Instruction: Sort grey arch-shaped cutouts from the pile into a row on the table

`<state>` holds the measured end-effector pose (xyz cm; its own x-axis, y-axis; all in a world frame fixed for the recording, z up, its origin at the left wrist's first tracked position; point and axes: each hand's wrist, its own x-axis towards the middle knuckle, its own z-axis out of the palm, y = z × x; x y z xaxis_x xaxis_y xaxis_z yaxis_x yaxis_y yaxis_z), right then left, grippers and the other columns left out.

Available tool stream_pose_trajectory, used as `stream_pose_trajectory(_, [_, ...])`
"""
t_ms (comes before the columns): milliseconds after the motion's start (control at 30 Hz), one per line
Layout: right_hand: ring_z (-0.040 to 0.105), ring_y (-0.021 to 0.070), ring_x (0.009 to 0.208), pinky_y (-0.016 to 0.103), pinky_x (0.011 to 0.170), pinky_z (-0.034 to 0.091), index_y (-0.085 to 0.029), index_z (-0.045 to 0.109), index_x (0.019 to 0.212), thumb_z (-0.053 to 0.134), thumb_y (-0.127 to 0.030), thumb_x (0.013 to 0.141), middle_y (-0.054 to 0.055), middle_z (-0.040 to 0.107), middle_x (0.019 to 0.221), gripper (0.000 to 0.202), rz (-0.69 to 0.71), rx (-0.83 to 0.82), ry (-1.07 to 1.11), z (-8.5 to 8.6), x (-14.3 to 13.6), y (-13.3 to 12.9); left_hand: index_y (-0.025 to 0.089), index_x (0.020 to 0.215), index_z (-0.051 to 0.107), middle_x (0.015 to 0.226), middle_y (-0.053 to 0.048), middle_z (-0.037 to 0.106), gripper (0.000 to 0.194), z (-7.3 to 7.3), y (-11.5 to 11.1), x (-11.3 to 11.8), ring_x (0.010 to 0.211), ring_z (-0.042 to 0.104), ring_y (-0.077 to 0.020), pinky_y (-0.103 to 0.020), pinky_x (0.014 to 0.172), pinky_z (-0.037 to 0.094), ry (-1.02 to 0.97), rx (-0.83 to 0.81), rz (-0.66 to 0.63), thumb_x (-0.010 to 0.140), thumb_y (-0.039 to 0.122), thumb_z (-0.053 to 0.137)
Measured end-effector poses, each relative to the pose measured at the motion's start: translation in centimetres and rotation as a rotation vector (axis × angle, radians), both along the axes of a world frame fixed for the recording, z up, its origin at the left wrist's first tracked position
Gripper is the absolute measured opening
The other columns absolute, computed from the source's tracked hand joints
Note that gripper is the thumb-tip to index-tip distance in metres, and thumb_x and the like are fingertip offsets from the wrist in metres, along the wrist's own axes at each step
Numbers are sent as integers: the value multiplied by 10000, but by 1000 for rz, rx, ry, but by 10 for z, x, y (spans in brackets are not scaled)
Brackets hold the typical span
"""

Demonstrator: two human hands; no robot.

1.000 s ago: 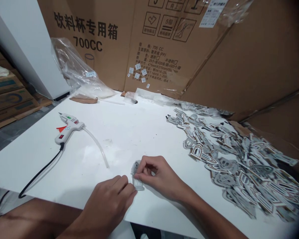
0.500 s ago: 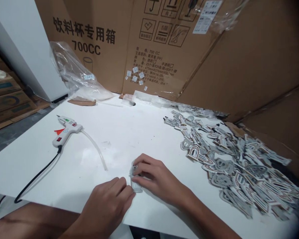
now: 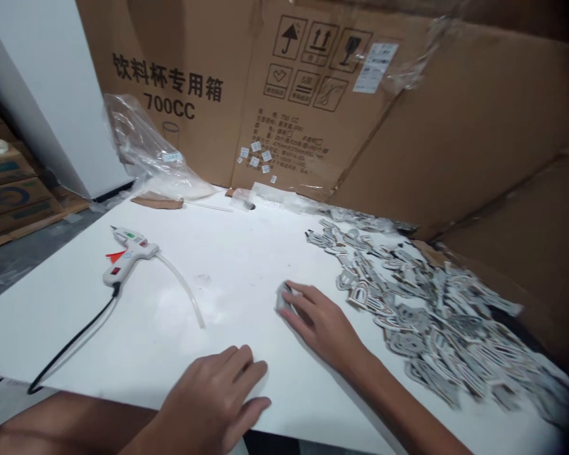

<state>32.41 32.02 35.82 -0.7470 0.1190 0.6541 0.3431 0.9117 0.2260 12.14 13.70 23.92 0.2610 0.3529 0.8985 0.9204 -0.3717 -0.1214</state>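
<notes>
My right hand (image 3: 317, 319) has its thumb and fingers closed around a small grey piece (image 3: 281, 298), low over the white table or resting on it. Most of that piece is hidden behind the fingers, so its full shape does not show. My left hand (image 3: 220, 388) is at the table's front edge with bent fingers, the thumb apart from them and nothing between. To the right of my right hand spreads a pile of flat grey-and-white cut-out pieces (image 3: 427, 335), some with brown edges.
On the left of the white table (image 3: 246, 253) lies a glue gun (image 3: 129, 253) with a clear glue stick behind it and a black cord (image 3: 76, 335). Large cardboard boxes (image 3: 208, 145) stand along the back. A clear plastic bag (image 3: 146, 145) leans there.
My right hand has moved away and to the right with the grey piece. My left hand has let go of the piece's near end, and its thumb has come apart from the fingers.
</notes>
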Motion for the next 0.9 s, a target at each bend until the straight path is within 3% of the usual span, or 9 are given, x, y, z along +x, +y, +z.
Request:
stream_pose_trajectory(167, [653,313,1336,500,1149,529,-239,734,1348,589,-381,1126,129,690,1504,301,-41,8,4,49,-45,47,207,1274,628,1061,-78,745,230,-7,9,-1,842,769,-222,-313,609,568,48,44,4,1141,296,464])
stream_pose_trajectory(300, [523,309,1492,508,1273,388,-280,698,1452,589,-510,1124,88,570,1665,415,-133,51,63,70,-38,73,206,1243,653,1019,-72,759,324,-9,10,-4,788,772,-194,-292,567,562,65,117,0,1180,335,362])
stream_pose_trajectory(400, [450,318,1552,527,1298,330,-252,641,1531,523,-556,1124,117,540,1687,522,-305,64,243,87,11,100,209,1222,678,1009,-65,771,327,-11,12,-6,759,766,-170,-265,557,556,72,174,-5,1183,337,380])
stream_pose_trajectory(567, [340,500,1556,719,1256,224,-96,697,1440,524,-583,1024,288,477,1673,664,-775,40,660,115,155,138,220,1182,719,972,-50,784,364,-15,18,-7,650,727,-138,-249,497,525,107,215,-15,1184,305,365])
stream_pose_trajectory(667, [295,578,1565,802,1217,206,-86,694,1468,530,-592,1001,301,438,1704,708,-981,-52,791,114,233,143,218,1137,721,964,-55,788,380,-15,22,-6,633,728,-142,-264,485,525,94,242,-22,1188,319,358])
stream_pose_trajectory(733, [361,622,1524,854,1178,230,-114,740,1430,615,-625,958,302,482,1681,707,-1050,-156,794,105,267,146,220,1092,714,958,-56,785,391,-13,23,-5,618,724,-139,-270,473,515,73,244,-29,1191,349,359])
stream_pose_trajectory(800, [540,550,1430,801,1167,345,-184,774,1393,634,-604,977,246,644,1556,607,-1043,-246,752,93,285,152,223,1064,709,938,-47,777,415,-11,23,-4,585,704,-131,-269,456,499,66,236,-35,1196,363,341])
stream_pose_trajectory(900, [619,415,1405,704,1225,371,-222,754,1405,583,-570,1065,176,707,1495,516,-1003,-253,721,76,290,161,225,1061,707,923,-38,766,433,-8,21,-4,544,669,-120,-260,437,479,66,221,-35,1198,376,324])
